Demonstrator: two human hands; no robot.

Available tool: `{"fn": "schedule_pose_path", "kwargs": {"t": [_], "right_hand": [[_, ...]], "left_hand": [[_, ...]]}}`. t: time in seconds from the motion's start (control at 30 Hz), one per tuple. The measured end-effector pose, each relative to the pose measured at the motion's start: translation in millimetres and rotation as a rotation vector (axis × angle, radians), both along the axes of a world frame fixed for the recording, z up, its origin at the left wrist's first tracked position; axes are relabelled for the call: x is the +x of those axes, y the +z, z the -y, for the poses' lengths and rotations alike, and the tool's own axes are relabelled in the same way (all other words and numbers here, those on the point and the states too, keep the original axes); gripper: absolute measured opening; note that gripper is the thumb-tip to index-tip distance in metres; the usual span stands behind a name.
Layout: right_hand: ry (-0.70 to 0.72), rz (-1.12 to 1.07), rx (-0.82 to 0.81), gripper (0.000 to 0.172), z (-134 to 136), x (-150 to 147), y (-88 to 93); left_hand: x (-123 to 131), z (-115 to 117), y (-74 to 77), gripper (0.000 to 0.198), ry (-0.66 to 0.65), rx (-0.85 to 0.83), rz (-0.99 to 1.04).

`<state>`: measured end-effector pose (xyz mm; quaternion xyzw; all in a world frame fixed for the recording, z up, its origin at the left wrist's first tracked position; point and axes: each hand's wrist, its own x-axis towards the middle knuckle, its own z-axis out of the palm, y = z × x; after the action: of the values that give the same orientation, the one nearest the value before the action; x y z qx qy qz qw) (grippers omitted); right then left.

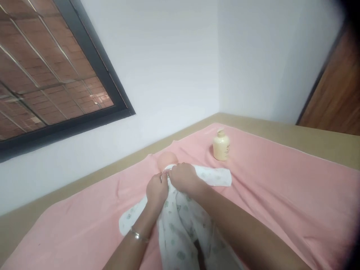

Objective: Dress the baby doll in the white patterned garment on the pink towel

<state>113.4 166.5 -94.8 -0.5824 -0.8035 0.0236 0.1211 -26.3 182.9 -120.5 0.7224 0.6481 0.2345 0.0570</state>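
A baby doll lies on a pink sheet, its rounded head (pixel 167 160) at the far end. White printed clothing (pixel 180 225) covers its body, with one sleeve stretched to each side. At the neckline my left hand (pixel 157 191) pinches the cloth, a bracelet on its wrist. Right beside it, my right hand (pixel 184 176) grips the same neckline, the fingertips of both hands almost touching. The doll's face and whatever fastening lies there are hidden by my hands.
A cream pump bottle (pixel 221 146) stands upright on the pink sheet (pixel 281 180), beyond the right sleeve. White walls (pixel 168 56) meet in a corner behind. A dark-framed window (pixel 109 75) is at the left, a wooden panel (pixel 334 90) at the right.
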Motion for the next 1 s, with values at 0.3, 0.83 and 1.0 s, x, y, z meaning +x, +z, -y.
{"fn": "schedule_pose_path", "kwargs": {"t": [0.3, 0.83, 1.0], "right_hand": [[-0.137, -0.07, -0.103, 0.046, -10, 9, 1.3], [-0.202, -0.209, -0.237, 0.062, -17, 8, 0.7], [-0.069, -0.098, -0.059, 0.049, -4, -1, 2.2]], "left_hand": [[4, -1, 5.3, 0.048, 0.016, 0.046, -0.085], [3, -3, 1.6, 0.05, 0.009, 0.087, -0.079], [-3, -7, 6.4, 0.055, -0.008, -0.103, -0.025]]}}
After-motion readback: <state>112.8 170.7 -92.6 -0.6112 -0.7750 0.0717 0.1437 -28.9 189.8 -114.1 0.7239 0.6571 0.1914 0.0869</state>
